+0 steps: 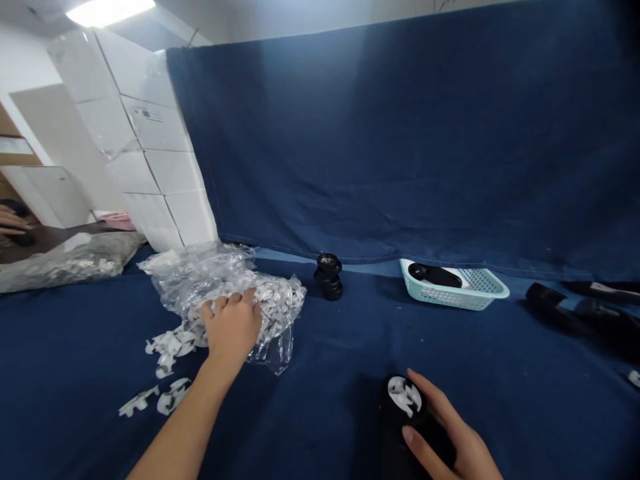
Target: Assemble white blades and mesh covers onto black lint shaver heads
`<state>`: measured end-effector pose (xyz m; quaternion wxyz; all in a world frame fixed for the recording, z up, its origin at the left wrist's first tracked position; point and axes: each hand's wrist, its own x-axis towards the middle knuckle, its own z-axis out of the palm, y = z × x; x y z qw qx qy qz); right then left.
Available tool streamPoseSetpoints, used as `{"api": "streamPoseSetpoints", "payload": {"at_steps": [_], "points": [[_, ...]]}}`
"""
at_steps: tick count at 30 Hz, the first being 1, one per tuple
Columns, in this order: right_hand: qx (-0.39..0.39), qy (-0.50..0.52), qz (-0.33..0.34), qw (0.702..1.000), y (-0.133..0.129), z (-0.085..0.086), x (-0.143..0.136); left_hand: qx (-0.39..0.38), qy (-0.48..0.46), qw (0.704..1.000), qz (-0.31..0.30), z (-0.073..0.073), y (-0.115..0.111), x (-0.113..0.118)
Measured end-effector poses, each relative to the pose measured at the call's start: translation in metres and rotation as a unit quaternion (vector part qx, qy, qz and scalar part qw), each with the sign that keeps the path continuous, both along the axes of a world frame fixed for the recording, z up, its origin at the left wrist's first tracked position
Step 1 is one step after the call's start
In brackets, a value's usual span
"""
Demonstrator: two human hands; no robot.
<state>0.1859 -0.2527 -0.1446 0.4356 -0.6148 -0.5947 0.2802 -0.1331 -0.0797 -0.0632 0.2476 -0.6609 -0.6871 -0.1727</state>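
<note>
My left hand (233, 325) rests on a pile of small white plastic parts (275, 303) in an open clear bag (187, 277); its fingertips are among the parts, and what they hold, if anything, is hidden. At the lower right, my right hand (450, 433) grips a black device (430, 433) between thumb and fingers. The device's round end faces up and has white plastic pieces (404, 395) inside its ring. Loose white parts (173, 343) lie on the blue cloth left of my left hand.
Black rings (329, 277) are stacked behind the middle. A light-green basket (453, 295) holds a black item. More black parts (580, 313) lie at the right. Another bag of parts (75, 263) is at the left, near a person's hand (13, 220). White boxes stand behind.
</note>
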Motion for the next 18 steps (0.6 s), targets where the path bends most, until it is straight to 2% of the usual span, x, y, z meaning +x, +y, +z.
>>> {"api": "streamPoseSetpoints", "payload": {"at_steps": [4, 18], "points": [[0.007, 0.001, -0.026, 1.000, -0.001, 0.000, -0.006, 0.019, -0.042, 0.998, 0.032, -0.001, 0.003, -0.003], [-0.004, -0.017, -0.048, 0.999, -0.002, -0.005, -0.008, 0.003, -0.064, 0.998, 0.015, -0.018, 0.012, -0.007]]}}
